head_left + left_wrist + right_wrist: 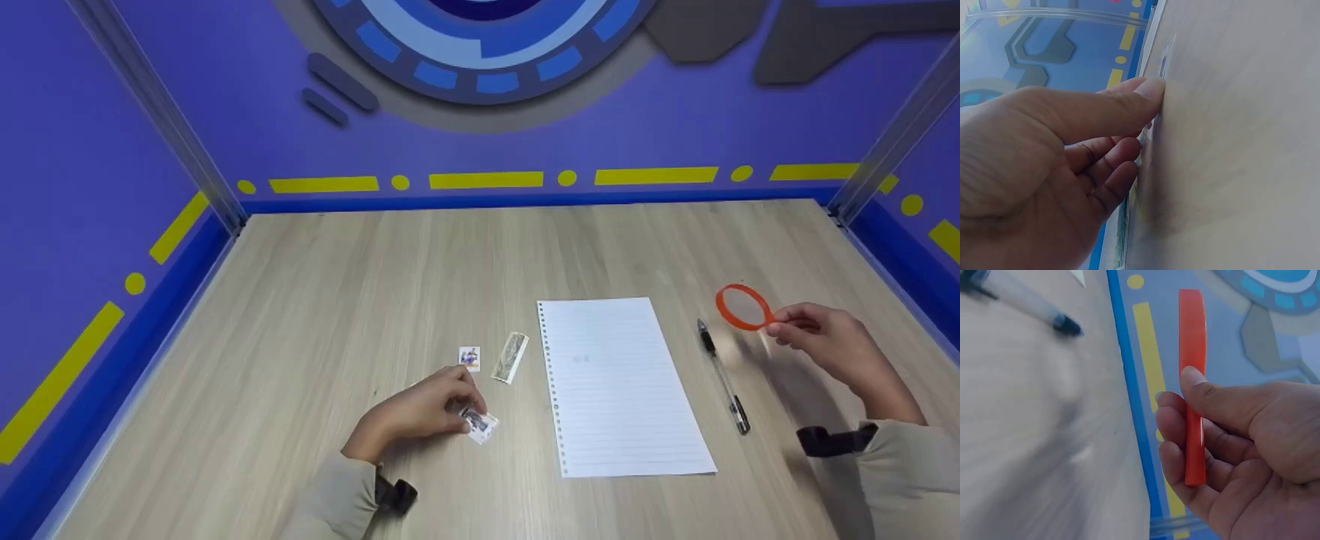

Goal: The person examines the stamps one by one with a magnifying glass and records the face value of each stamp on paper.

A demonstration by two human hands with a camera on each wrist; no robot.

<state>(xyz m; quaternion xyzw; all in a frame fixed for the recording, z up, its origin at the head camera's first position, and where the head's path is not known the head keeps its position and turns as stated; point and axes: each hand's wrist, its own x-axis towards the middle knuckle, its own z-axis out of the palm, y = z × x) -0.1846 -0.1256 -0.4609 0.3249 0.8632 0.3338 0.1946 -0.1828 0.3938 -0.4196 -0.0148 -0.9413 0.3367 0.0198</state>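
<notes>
With thumb and fingertips, my left hand [420, 409] pinches a small postage stamp [482, 426] with a dark picture, low over the table. In the left wrist view the stamp [1166, 56] appears nearly edge-on, partly covered by the thumb. Just beyond that hand lies a second small stamp [469, 358] with a colourful figure. To its right is a longer, tilted stamp [510, 358]. My right hand [844, 349] grips an orange-red magnifying glass [742, 307] by its handle, raised above the table. Its rim [1192, 332] is side-on in the right wrist view.
A lined, hole-punched sheet of paper [622, 390] lies between the hands. Right of it, a clear pen with black ends [724, 379] rests on the wooden table [360, 300]. Blue-purple panels [480, 150] close in the back and both sides.
</notes>
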